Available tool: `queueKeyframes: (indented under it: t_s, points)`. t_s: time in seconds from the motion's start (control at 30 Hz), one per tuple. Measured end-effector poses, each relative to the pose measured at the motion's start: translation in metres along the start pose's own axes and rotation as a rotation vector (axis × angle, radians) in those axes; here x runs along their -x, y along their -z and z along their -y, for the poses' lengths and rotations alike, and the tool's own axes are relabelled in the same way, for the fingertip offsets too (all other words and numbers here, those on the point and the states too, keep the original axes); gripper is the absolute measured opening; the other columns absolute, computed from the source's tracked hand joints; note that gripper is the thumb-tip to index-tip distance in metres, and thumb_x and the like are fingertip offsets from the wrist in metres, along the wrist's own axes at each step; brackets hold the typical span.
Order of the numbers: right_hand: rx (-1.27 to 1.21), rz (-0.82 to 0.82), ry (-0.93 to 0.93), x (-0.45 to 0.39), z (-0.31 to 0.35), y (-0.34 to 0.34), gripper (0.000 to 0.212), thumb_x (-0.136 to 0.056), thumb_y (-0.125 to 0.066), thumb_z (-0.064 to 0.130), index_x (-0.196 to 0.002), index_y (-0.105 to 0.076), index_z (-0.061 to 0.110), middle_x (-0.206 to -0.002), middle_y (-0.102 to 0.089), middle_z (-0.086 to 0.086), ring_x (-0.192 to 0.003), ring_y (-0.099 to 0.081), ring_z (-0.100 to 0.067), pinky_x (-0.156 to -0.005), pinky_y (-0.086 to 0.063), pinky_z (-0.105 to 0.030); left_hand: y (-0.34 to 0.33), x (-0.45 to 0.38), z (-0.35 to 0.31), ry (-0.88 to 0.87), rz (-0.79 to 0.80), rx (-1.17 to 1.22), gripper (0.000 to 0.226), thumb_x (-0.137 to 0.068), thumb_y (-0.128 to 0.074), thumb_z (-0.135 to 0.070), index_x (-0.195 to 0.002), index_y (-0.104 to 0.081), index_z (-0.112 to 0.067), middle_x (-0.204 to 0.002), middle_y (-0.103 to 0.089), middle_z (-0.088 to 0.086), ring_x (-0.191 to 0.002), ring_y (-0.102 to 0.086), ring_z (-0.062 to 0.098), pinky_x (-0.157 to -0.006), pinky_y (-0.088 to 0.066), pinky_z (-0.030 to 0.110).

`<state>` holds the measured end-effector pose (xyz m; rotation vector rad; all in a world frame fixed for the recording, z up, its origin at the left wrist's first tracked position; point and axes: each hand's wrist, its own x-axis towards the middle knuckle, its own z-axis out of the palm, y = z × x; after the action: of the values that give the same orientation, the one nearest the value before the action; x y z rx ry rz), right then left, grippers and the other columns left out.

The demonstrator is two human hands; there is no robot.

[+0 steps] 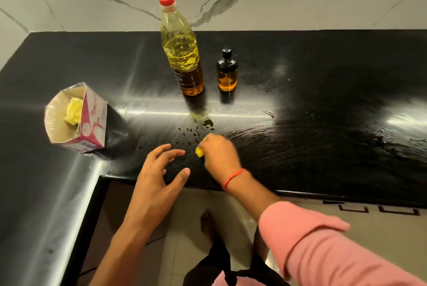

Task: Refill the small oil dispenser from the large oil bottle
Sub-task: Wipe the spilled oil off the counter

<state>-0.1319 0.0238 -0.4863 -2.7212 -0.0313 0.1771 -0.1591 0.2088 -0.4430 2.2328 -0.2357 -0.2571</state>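
Observation:
The large oil bottle (pixel 182 50) stands upright at the back of the black counter (pixel 323 105), red cap on, oil in its lower part. Right beside it stands the small oil dispenser (pixel 227 70), amber with a black pump top, closed. Oil drops (pixel 206 124) lie spilled on the counter in front of the two. My right hand (pixel 218 154) is closed on a yellow wad of cloth or tissue (pixel 199 151), pressed to the counter just below the spill. My left hand (pixel 159 174) hovers near the counter's front edge, fingers spread, holding nothing.
A pink and white carton (pixel 76 119), top cut open, stands at the left with a crumpled yellow wad inside. Marble wall runs behind the counter. Smeared streaks mark the counter right of the spill. Tiled floor and my foot show below the counter edge.

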Motion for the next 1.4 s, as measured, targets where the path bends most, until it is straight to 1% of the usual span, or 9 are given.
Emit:
queueKeyframes:
  t_s: [0.1,0.2,0.43,0.57,0.93,1.03,1.13,1.3,1.4]
  points:
    - [-0.021,0.092,0.187,0.013,0.021,-0.011,0.021,-0.089,-0.061,0.009,-0.107,-0.072,0.011,-0.108,-0.06,-0.011,-0.105,-0.058,-0.033,-0.079,-0.053,-0.043,-0.002,-0.008,0.0,-0.005,0.009,-0.013,0.039,-0.089,-0.076,-0.03,-0.125,-0.065,-0.04,-0.145,-0.044,-0.018,-0.131,-0.049,-0.001,-0.108,-0.047,0.037]
    - [0.03,0.085,0.215,0.016,-0.008,-0.001,0.019,-0.093,-0.057,0.013,-0.107,-0.069,0.01,-0.109,-0.057,-0.012,-0.104,-0.056,-0.033,-0.077,-0.05,-0.043,-0.003,-0.014,-0.002,-0.012,0.027,0.0,0.038,-0.089,-0.075,-0.032,-0.125,-0.065,-0.04,-0.145,-0.044,-0.019,-0.127,-0.051,-0.004,-0.107,-0.045,0.031]
    - [0.249,-0.158,-0.277,0.007,-0.169,0.073,0.014,-0.079,-0.066,0.0,-0.09,-0.075,0.003,-0.087,-0.062,-0.021,-0.083,-0.064,-0.046,-0.069,-0.055,-0.048,0.01,-0.013,0.003,0.012,0.025,0.022,0.035,-0.091,-0.073,-0.034,-0.123,-0.064,-0.044,-0.146,-0.042,-0.022,-0.124,-0.054,-0.003,-0.095,-0.043,0.016]
    - [0.196,-0.252,-0.429,-0.016,-0.162,0.078,0.02,-0.084,-0.064,0.001,-0.098,-0.078,0.004,-0.095,-0.065,-0.026,-0.089,-0.064,-0.05,-0.073,-0.053,-0.049,0.022,-0.003,0.016,0.036,-0.018,0.019,0.035,-0.091,-0.073,-0.033,-0.123,-0.064,-0.045,-0.146,-0.042,-0.022,-0.129,-0.053,0.003,-0.1,-0.045,0.023]
    - [0.053,0.009,0.102,-0.059,0.038,-0.011,0.027,-0.085,-0.059,0.004,-0.104,-0.074,0.015,-0.107,-0.064,-0.01,-0.103,-0.062,-0.034,-0.083,-0.05,-0.038,0.038,0.007,0.032,0.07,-0.06,-0.024,0.038,-0.091,-0.074,-0.032,-0.126,-0.064,-0.042,-0.147,-0.043,-0.02,-0.132,-0.053,0.008,-0.102,-0.048,0.03]
    - [0.003,0.114,0.323,-0.025,0.051,-0.021,0.018,-0.084,-0.06,0.004,-0.095,-0.073,0.01,-0.101,-0.062,-0.013,-0.096,-0.061,-0.036,-0.075,-0.051,-0.043,0.036,0.003,0.033,0.07,-0.066,-0.01,0.038,-0.09,-0.075,-0.029,-0.126,-0.065,-0.04,-0.146,-0.044,-0.018,-0.132,-0.053,0.007,-0.103,-0.049,0.033]
    - [0.018,0.1,0.452,0.008,0.009,-0.019,0.013,-0.082,-0.058,0.009,-0.088,-0.069,0.009,-0.091,-0.062,-0.012,-0.084,-0.061,-0.035,-0.062,-0.05,-0.04,0.035,-0.001,0.034,0.071,-0.063,0.013,0.038,-0.09,-0.076,-0.03,-0.125,-0.065,-0.042,-0.146,-0.044,-0.02,-0.131,-0.053,0.006,-0.103,-0.05,0.036]
    - [0.177,-0.021,0.091,-0.018,-0.092,0.027,0.014,-0.079,-0.067,0.002,-0.088,-0.074,0.008,-0.089,-0.064,-0.015,-0.083,-0.064,-0.041,-0.068,-0.054,-0.045,0.04,0.001,0.041,0.092,-0.062,0.013,0.037,-0.091,-0.074,-0.033,-0.125,-0.064,-0.044,-0.146,-0.043,-0.022,-0.132,-0.053,0.006,-0.104,-0.049,0.034]
    - [0.183,-0.135,-0.145,-0.057,-0.102,0.043,0.016,-0.087,-0.065,0.006,-0.097,-0.077,0.008,-0.094,-0.065,-0.019,-0.089,-0.063,-0.043,-0.072,-0.049,-0.043,0.044,0.006,0.045,0.107,-0.086,0.011,0.037,-0.091,-0.074,-0.031,-0.125,-0.065,-0.043,-0.146,-0.044,-0.021,-0.133,-0.052,0.005,-0.104,-0.048,0.033]
